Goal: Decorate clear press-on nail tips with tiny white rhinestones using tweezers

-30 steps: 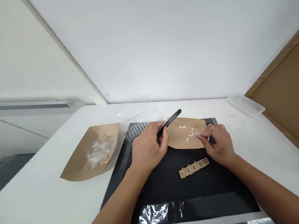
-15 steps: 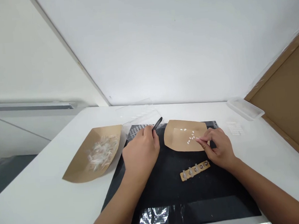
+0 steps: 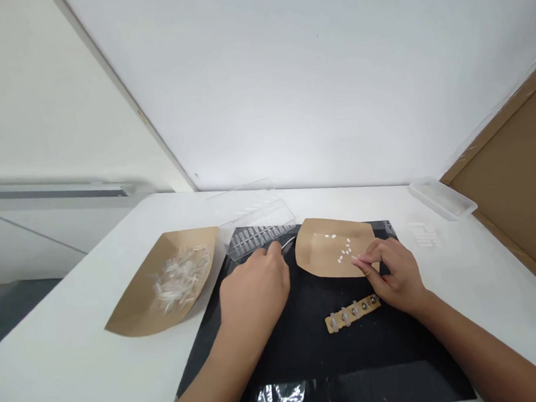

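Note:
My left hand (image 3: 254, 287) is closed around a slim tool (image 3: 289, 242); only a thin, shiny end pokes out past the fingers, so its kind is unclear. Over the right edge of a brown paper tray (image 3: 313, 265) with several tiny white pieces (image 3: 345, 252), my right hand (image 3: 395, 275) pinches thumb and forefinger together. Something pale shows at those fingertips, too small to name. Just below lies a tan strip (image 3: 353, 313) with a row of round metal studs; clear nail tips stand on its left part, while the studs at the right end are bare.
A larger brown paper tray (image 3: 135, 305) at left holds a heap of clear nail tips (image 3: 184, 279). Clear plastic cases (image 3: 262, 216) and a sheet of nail shapes (image 3: 252, 240) lie behind my left hand. A black mat (image 3: 306, 351) covers the middle; a translucent box (image 3: 442, 198) stands back right.
The tool in my left hand has turned: its broad black end showed before, now a thin bright edge. My right hand keeps its pinch near the small tray. The view has shifted slightly.

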{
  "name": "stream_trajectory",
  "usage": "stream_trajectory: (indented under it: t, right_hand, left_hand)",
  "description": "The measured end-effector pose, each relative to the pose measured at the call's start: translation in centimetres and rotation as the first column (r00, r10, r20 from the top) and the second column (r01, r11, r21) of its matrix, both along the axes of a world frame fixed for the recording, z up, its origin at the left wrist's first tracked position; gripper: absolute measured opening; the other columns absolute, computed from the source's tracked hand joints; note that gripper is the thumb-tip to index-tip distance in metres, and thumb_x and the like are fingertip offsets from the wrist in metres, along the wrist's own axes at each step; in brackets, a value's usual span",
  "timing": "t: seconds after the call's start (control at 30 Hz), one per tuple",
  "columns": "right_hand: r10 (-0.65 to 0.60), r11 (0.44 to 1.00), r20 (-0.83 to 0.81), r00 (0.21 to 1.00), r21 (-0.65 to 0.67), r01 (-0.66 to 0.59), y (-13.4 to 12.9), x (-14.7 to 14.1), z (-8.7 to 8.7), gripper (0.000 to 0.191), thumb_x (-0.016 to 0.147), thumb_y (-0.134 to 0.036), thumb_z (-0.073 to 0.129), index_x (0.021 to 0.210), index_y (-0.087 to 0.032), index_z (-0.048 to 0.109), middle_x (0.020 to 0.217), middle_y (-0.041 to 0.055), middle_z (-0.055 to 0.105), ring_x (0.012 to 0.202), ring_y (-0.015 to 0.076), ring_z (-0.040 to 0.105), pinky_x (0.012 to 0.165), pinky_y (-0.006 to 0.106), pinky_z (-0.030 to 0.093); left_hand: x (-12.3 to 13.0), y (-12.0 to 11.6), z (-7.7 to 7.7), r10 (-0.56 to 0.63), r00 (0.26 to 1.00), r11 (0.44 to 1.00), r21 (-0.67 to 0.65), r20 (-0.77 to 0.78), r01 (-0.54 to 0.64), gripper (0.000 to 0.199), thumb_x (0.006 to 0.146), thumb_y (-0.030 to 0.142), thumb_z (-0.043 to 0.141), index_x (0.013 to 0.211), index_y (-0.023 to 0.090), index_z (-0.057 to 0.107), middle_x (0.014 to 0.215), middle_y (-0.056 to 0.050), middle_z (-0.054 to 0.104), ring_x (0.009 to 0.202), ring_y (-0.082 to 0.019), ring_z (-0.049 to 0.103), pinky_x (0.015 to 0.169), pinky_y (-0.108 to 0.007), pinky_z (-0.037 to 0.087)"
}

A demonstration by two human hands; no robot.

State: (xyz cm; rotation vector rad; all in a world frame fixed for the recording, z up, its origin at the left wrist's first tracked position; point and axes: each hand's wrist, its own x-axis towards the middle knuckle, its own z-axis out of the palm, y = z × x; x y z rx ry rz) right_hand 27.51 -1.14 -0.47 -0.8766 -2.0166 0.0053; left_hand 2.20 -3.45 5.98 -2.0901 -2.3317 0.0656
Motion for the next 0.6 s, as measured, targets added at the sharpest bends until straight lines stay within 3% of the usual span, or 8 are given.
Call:
stream_trajectory:
  t: [0.13, 0.27, 0.33, 0.37, 0.4, 0.47, 0.53, 0.6]
  right_hand:
    - [-0.014, 1.0, -0.013, 1.0, 0.004, 0.014, 0.0, 0.0, -0.2, 0.017, 0.096, -0.017, 0.075, 0.09, -0.022, 0.06, 0.079, -0.0009, 0.069, 0.069, 0.0134, 0.06, 0.067, 0.03, 0.044]
    - [-0.004, 1.0, -0.028, 1.0, 0.006, 0.004, 0.0, 0.0, -0.3, 0.017, 0.095, -0.016, 0.075, 0.09, -0.022, 0.06, 0.078, -0.0008, 0.068, 0.068, 0.0139, 0.061, 0.064, 0.029, 0.045]
    - [0.009, 1.0, -0.038, 0.999, 0.0, -0.009, 0.0, 0.0, -0.2, 0.017, 0.095, -0.015, 0.075, 0.091, -0.022, 0.059, 0.077, -0.0009, 0.067, 0.068, 0.0141, 0.061, 0.064, 0.029, 0.045]
    - [0.013, 1.0, -0.044, 0.999, 0.002, -0.013, 0.0, 0.0, -0.1, 0.017, 0.095, -0.015, 0.074, 0.091, -0.022, 0.059, 0.077, -0.0009, 0.067, 0.068, 0.0141, 0.062, 0.064, 0.029, 0.045]
    - [0.015, 1.0, -0.047, 0.999, 0.007, -0.015, -0.1, -0.1, 0.0, 0.017, 0.095, -0.015, 0.074, 0.091, -0.022, 0.059, 0.077, -0.0009, 0.067, 0.068, 0.0141, 0.062, 0.064, 0.029, 0.046]
    - [0.017, 1.0, -0.053, 0.998, 0.012, -0.017, -0.1, -0.1, 0.2, 0.018, 0.095, -0.015, 0.074, 0.09, -0.022, 0.059, 0.077, -0.0007, 0.067, 0.068, 0.0139, 0.061, 0.063, 0.029, 0.046]
    - [0.022, 1.0, -0.056, 0.998, 0.009, -0.021, -0.2, -0.1, 0.3, 0.018, 0.095, -0.015, 0.074, 0.089, -0.023, 0.058, 0.078, -0.0005, 0.067, 0.068, 0.0138, 0.062, 0.062, 0.028, 0.045]
    - [0.027, 1.0, -0.058, 0.998, 0.002, -0.027, -0.2, 0.0, 0.3, 0.019, 0.095, -0.014, 0.074, 0.09, -0.023, 0.058, 0.078, -0.0005, 0.067, 0.069, 0.0139, 0.062, 0.062, 0.028, 0.046]
  left_hand:
    - [-0.5, 0.0, -0.7, -0.04, 0.999, 0.999, 0.003, 0.013, 0.04, 0.033, 0.106, 0.03, 0.042, 0.113, 0.023, 0.073, 0.099, -0.009, 0.075, 0.086, -0.033, 0.077, 0.063, -0.036, 0.053]
    - [-1.3, 0.5, -1.8, -0.133, 0.991, 0.98, 0.15, 0.023, 0.128, 0.036, 0.106, 0.03, 0.046, 0.092, 0.02, 0.077, 0.094, -0.01, 0.074, 0.087, -0.03, 0.075, 0.064, -0.035, 0.053]
    - [-1.3, 0.8, -2.0, -0.278, 0.954, 0.917, 0.326, 0.111, 0.229, 0.033, 0.106, 0.028, 0.049, 0.091, 0.019, 0.077, 0.091, -0.009, 0.074, 0.087, -0.028, 0.074, 0.069, -0.036, 0.055]
    - [-1.2, 0.8, -1.9, -0.398, 0.899, 0.852, 0.437, 0.183, 0.288, 0.029, 0.106, 0.026, 0.052, 0.095, 0.018, 0.077, 0.093, -0.009, 0.075, 0.088, -0.027, 0.074, 0.074, -0.037, 0.057]
    - [-0.9, 0.6, -1.6, -0.538, 0.803, 0.767, 0.545, 0.257, 0.339, 0.023, 0.105, 0.024, 0.055, 0.1, 0.018, 0.076, 0.095, -0.008, 0.076, 0.09, -0.025, 0.073, 0.079, -0.038, 0.058]
    - [-0.2, -0.2, -0.6, -0.788, 0.501, 0.58, 0.706, 0.358, 0.406, 0.016, 0.103, 0.015, 0.058, 0.109, 0.017, 0.072, 0.101, -0.008, 0.076, 0.096, -0.021, 0.071, 0.087, -0.037, 0.059]
    - [0.6, -1.7, 0.6, -0.895, 0.186, 0.444, 0.772, 0.405, 0.456, 0.025, 0.1, 0.004, 0.055, 0.114, 0.018, 0.07, 0.104, -0.007, 0.074, 0.098, -0.018, 0.07, 0.085, -0.033, 0.06]
    - [1.0, -3.5, 1.4, -0.911, -0.003, 0.374, 0.831, 0.412, 0.41, 0.025, 0.098, 0.004, 0.056, 0.107, 0.021, 0.071, 0.103, -0.006, 0.072, 0.091, -0.015, 0.069, 0.075, -0.027, 0.061]
